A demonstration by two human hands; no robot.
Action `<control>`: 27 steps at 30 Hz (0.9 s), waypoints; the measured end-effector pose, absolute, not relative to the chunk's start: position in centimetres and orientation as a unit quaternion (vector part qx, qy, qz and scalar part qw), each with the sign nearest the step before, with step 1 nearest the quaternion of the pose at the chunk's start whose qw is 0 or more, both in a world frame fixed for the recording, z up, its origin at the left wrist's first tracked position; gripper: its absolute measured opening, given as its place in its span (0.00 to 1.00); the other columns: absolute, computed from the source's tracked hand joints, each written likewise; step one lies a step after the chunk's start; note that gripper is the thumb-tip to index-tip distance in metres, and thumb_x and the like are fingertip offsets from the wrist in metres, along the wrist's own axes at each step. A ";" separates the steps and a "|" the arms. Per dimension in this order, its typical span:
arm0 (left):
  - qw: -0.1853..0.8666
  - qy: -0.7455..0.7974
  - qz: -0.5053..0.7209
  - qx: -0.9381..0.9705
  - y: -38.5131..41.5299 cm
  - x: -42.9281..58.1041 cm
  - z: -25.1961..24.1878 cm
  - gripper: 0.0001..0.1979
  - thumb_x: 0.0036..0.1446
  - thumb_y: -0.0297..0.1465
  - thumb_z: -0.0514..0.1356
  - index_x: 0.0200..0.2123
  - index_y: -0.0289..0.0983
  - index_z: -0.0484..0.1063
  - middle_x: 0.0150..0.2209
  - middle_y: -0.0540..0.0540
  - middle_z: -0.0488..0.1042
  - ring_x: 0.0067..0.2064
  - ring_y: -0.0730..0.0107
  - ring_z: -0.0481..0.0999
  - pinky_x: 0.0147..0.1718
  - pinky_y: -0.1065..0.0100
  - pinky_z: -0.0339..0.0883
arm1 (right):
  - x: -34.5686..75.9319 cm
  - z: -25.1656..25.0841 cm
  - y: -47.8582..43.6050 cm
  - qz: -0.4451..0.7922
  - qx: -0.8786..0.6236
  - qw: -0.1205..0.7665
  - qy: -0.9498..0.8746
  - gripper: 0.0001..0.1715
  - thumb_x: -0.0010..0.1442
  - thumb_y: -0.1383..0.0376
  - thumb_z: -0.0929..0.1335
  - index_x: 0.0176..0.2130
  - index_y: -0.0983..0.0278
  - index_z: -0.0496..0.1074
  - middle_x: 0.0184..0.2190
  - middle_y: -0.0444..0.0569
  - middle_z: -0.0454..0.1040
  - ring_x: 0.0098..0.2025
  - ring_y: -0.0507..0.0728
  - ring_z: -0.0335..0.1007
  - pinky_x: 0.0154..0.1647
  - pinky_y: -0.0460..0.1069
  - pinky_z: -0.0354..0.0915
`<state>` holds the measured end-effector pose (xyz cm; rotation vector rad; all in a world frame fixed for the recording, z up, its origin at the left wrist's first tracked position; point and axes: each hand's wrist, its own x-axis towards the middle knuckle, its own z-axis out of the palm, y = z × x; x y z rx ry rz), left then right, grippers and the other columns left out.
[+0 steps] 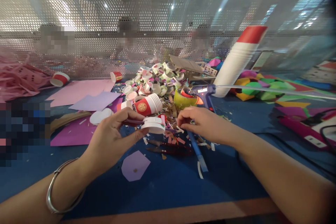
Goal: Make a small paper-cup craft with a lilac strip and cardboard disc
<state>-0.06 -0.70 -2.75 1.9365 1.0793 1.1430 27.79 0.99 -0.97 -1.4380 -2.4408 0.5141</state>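
Observation:
My left hand (112, 136) pinches a short white ring-shaped piece (153, 125), which looks like part of a cut paper cup. Small pink and red bits show at its right edge. To the right, my right hand (196, 122) hangs over the paper scraps with thumb and fingers drawn together; whatever is between them is too small to tell. Just behind it, a blue glue gun (206, 94) rests by a yellow-green bowl (185, 100). Dark-handled scissors (170, 148) lie below the hands, beside a blue stick-like tool (195, 148). Red and white paper cups (148, 105) lie behind my left hand.
A heap of cut cup rings (157, 80) fills the middle back. A tall stack of cups (238, 59) leans at the right, near colourful paper shapes (257, 87). Coloured sheets (81, 92) lie left. A purple paper piece (135, 166) sits in front. Black cables run right.

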 end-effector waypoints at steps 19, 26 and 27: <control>0.128 0.339 0.388 0.848 -1.9 0.6 -2.0 0.07 0.56 0.26 0.66 0.37 0.41 0.73 0.36 0.51 0.76 0.40 0.66 0.71 0.40 0.63 0.64 | 25.3 0.6 -2.0 0.486 -0.390 0.385 -0.681 0.07 0.60 0.61 0.73 0.36 0.61 0.75 0.34 0.42 0.74 0.34 0.49 0.68 0.36 0.45 0.64; 0.111 0.314 0.376 0.865 -2.2 1.0 -2.0 0.05 0.58 0.24 0.64 0.35 0.39 0.72 0.34 0.49 0.75 0.38 0.65 0.69 0.37 0.64 0.65 | 24.6 0.1 -2.0 0.536 -0.364 0.376 -0.662 0.08 0.59 0.61 0.74 0.36 0.63 0.74 0.32 0.43 0.71 0.33 0.49 0.65 0.34 0.46 0.61; 0.106 0.312 0.378 0.865 -2.2 1.0 -2.0 0.04 0.58 0.25 0.64 0.35 0.39 0.72 0.33 0.49 0.75 0.38 0.65 0.69 0.36 0.64 0.64 | 24.5 0.0 -2.0 0.539 -0.363 0.375 -0.661 0.09 0.59 0.60 0.74 0.35 0.63 0.74 0.33 0.43 0.71 0.33 0.50 0.65 0.34 0.46 0.61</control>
